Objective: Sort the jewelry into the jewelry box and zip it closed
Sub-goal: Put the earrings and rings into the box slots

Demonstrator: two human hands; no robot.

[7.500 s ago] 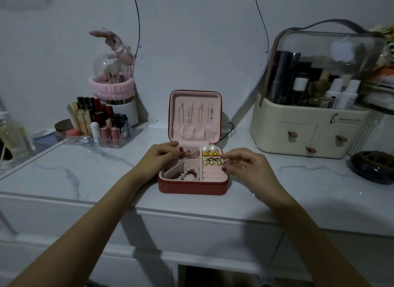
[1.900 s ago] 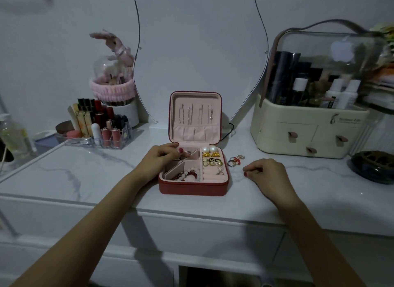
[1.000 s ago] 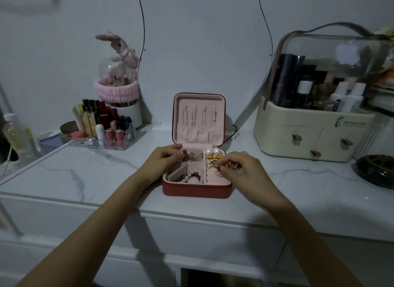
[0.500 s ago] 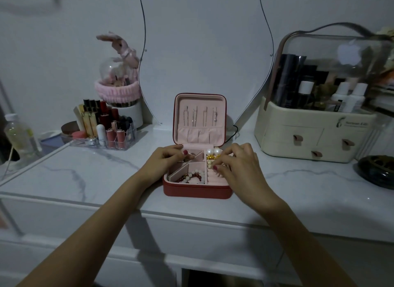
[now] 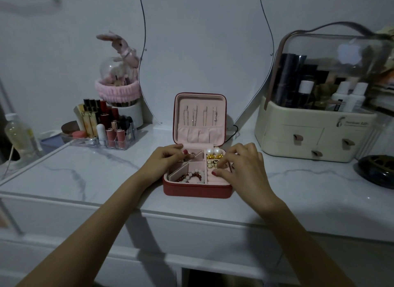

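Red jewelry box (image 5: 197, 188) open at the front edge of the marble vanity top (image 5: 85, 175), lid upright. Lipstick organizer (image 5: 102, 133) back left, cream cosmetics case (image 5: 309, 137) right; neither is in the way. Beaded bracelet (image 5: 191, 175) in the front-left compartment, pearl earrings (image 5: 213, 151) back right. Left hand (image 5: 164, 160) curled on the box's back-left rim, steadying it. Right hand (image 5: 241, 167) over the ring rolls, fingertips pinched; can't tell what's in the pinch.

The jewelry box (image 5: 197, 188) sits open near the front edge of the counter (image 5: 96, 180), its lid standing up like a wall at the back. Bare counter lies on both sides. Farther left stands a lipstick tray (image 5: 104, 137). A big makeup case (image 5: 309, 135) blocks the right.
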